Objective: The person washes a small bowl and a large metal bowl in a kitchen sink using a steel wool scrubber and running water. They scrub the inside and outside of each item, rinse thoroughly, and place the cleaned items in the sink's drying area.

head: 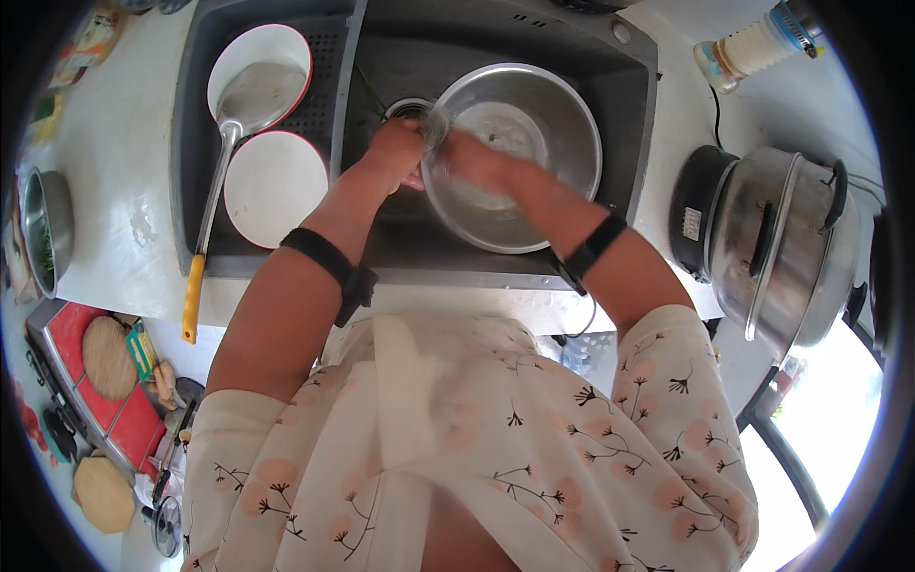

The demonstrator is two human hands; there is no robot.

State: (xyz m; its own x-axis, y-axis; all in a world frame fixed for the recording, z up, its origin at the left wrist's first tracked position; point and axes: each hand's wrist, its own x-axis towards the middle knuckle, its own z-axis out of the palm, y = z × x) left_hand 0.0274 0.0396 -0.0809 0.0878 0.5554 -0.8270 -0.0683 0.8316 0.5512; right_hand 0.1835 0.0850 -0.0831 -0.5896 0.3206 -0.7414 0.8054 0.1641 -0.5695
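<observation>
My left hand point(399, 154) is over the dark sink basin, at the left side of a round stainless steel basin point(565, 193). My right hand point(468, 161), blurred, reaches across the basin's left rim close beside it. Between the two hands is a clear or translucent thing point(434, 129), perhaps running water or thin plastic; I cannot tell which. Behind my left hand a small round drain strainer or cup point(409, 107) shows in part. The fingers of both hands are largely hidden or blurred, so their grip is unclear.
On the drainboard at left are two white red-rimmed bowls point(275, 189), one holding a metal turner point(230, 136) with a yellow handle. A steel bowl point(61, 229) with greens stands far left. A large stainless steel pot point(772, 243) stands at right, near a ribbed hose point(750, 50).
</observation>
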